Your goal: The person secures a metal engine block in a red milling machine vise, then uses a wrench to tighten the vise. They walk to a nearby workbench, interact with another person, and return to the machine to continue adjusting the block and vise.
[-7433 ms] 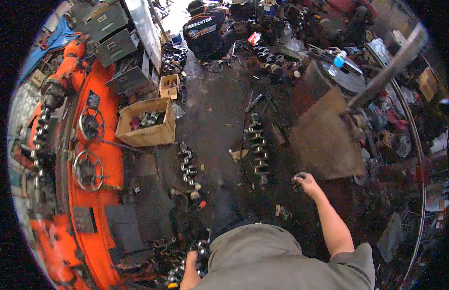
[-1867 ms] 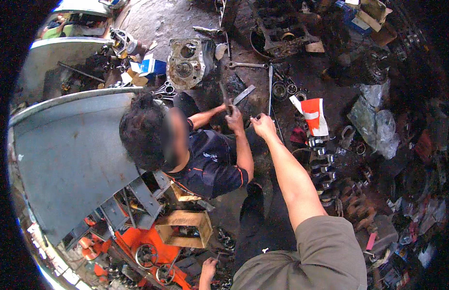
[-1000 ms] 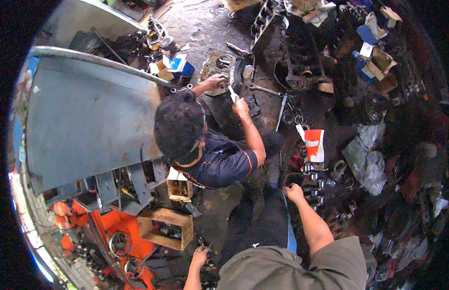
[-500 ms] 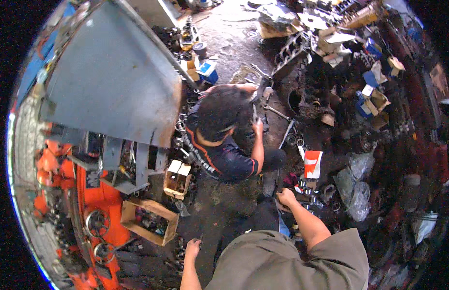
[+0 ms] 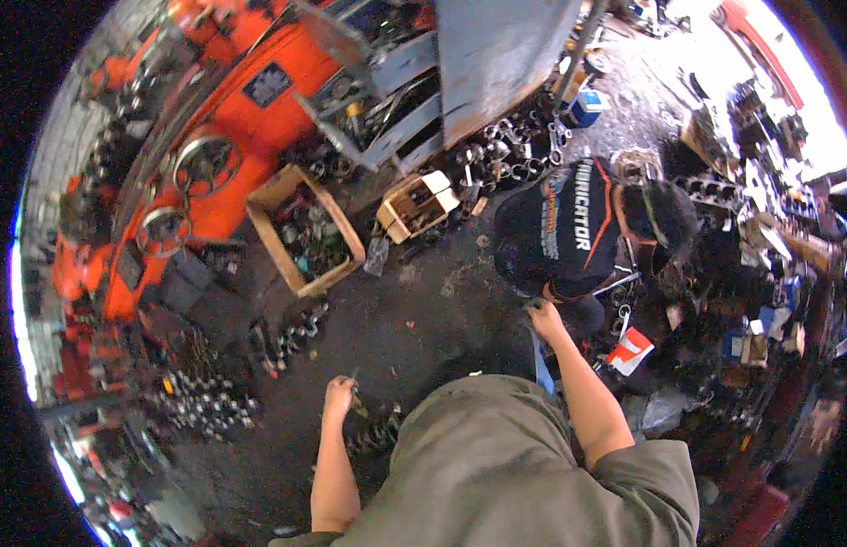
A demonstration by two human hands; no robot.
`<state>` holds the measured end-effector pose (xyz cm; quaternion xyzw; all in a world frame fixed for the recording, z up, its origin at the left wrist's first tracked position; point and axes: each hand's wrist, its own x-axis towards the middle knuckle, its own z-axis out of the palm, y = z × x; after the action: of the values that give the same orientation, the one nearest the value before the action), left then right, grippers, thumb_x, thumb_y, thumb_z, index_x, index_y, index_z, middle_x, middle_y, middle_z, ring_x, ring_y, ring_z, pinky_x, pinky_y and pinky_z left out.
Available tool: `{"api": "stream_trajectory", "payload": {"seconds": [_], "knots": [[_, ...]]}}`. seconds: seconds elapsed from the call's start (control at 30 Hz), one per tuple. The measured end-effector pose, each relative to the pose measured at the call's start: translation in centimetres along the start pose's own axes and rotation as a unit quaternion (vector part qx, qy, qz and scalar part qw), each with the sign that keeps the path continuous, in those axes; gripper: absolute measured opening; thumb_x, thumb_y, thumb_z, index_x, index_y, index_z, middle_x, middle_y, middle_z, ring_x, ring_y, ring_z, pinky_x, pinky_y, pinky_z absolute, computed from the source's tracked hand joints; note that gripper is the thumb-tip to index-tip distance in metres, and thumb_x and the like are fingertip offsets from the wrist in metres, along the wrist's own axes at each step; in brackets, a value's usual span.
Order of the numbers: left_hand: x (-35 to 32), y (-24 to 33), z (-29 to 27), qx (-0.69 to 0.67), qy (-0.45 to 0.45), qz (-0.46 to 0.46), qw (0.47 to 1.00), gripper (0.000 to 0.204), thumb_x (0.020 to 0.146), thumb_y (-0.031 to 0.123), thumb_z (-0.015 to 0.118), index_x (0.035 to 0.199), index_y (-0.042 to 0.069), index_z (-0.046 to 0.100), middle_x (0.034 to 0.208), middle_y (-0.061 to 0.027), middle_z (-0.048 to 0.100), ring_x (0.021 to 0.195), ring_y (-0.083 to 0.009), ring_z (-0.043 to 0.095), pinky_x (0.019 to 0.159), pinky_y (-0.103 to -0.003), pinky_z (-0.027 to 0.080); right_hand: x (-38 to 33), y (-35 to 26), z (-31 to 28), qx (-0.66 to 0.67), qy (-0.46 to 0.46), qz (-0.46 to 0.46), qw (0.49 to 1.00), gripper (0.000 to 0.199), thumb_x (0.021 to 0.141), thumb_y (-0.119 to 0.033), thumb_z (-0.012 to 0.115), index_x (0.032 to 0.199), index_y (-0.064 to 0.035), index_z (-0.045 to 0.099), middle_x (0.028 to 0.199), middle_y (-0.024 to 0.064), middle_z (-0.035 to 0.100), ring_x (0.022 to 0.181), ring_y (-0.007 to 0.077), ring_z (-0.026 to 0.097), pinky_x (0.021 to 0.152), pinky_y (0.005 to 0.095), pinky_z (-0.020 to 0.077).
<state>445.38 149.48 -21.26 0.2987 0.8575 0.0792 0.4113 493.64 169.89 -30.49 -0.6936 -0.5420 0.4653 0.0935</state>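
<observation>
My left hand [image 5: 339, 398] hangs low over the dark floor, its fingers closed. Something small and thin pokes out at its fingertips, too small to name. A crankshaft-like metal part [image 5: 376, 432] lies on the floor just beside it. In front of my body, my right hand [image 5: 544, 319] is also closed. Dark matter shows at its fingertips, but what it grips cannot be made out. Below that hand hangs a blue strip [image 5: 543, 366], partly covered by my shirt. A co-worker [image 5: 560, 228] in a dark printed shirt crouches just beyond my right hand, their hands hidden.
Two open cardboard boxes, a large one [image 5: 300, 283] with metal parts and a smaller one [image 5: 410, 219], stand ahead on the left. An orange machine [image 5: 259, 118] with wheels is behind them. Loose metal parts [image 5: 209, 401] cover the left floor. A red-and-white packet [image 5: 629, 352] lies right.
The view has swung left, so the boxes and orange machine sit nearer the middle and the co-worker farther right. Both my hands stay closed.
</observation>
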Motion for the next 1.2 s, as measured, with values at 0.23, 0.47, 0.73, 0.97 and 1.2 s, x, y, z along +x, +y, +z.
{"api": "stream_trajectory", "payload": {"seconds": [0.23,0.47,0.73,0.97,1.2], "knots": [[-2.5,-14.2,3.3,0.191,0.006,0.073,0.979,0.031,0.08,0.006,0.051,0.108,0.004,0.066,0.097,-0.0237,0.063,0.093,-0.0408,0.06,0.083,-0.048,0.048,3.7,-8.6,2.7,0.018,-0.128,-0.061,0.99,0.02,0.084,-0.011,0.06,0.1,0.0001,0.063,0.085,0.0118,0.068,0.078,0.0244,0.063,0.074,0.0349,0.0485],[-8.9,-20.8,8.7,0.286,-0.132,0.036,0.948,0.027,0.075,0.009,0.054,0.098,0.006,0.068,0.088,-0.0225,0.065,0.086,-0.0401,0.062,0.079,-0.048,0.047,7.6,-10.9,4.2,-0.189,-0.105,-0.076,0.973,0.034,0.079,-0.02,0.067,0.105,0.0007,0.061,0.098,0.0245,0.066,0.096,0.0409,0.062,0.08,0.045,0.0489],[-7.0,-14.2,6.3,0.045,-0.087,-0.086,0.992,0.027,0.083,0.019,0.053,0.1,0.002,0.066,0.092,-0.0195,0.066,0.092,-0.0363,0.062,0.084,-0.045,0.045,13.2,-10.1,6.3,-0.142,-0.204,-0.023,0.968,0.041,0.08,-0.011,0.065,0.115,0.0075,0.058,0.107,0.023,0.066,0.098,0.0317,0.065,0.086,0.0376,0.0498],[-2.1,1.6,-1.3,-0.099,0.085,-0.063,0.989,0.048,0.088,0.033,0.054,0.116,-0.005,0.06,0.122,-0.0263,0.057,0.115,-0.0361,0.054,0.095,-0.041,0.041,9.8,-18.7,7.0,-0.006,-0.282,-0.252,0.926,0.026,0.09,-0.013,0.059,0.11,0.0039,0.061,0.093,0.014,0.068,0.084,0.0202,0.064,0.077,0.0349,0.0505],[-3.8,12.4,-7.6,-0.175,0.013,0.096,0.98,0.045,0.086,0.034,0.059,0.105,-0.006,0.062,0.095,-0.0232,0.066,0.092,-0.0288,0.063,0.081,-0.036,0.046,-4.5,-34.7,10.6,0.031,-0.393,-0.338,0.855,0.03,0.085,-0.013,0.068,0.112,-0.0015,0.062,0.106,0.0138,0.068,0.096,0.022,0.064,0.089,0.0346,0.0483]]}}
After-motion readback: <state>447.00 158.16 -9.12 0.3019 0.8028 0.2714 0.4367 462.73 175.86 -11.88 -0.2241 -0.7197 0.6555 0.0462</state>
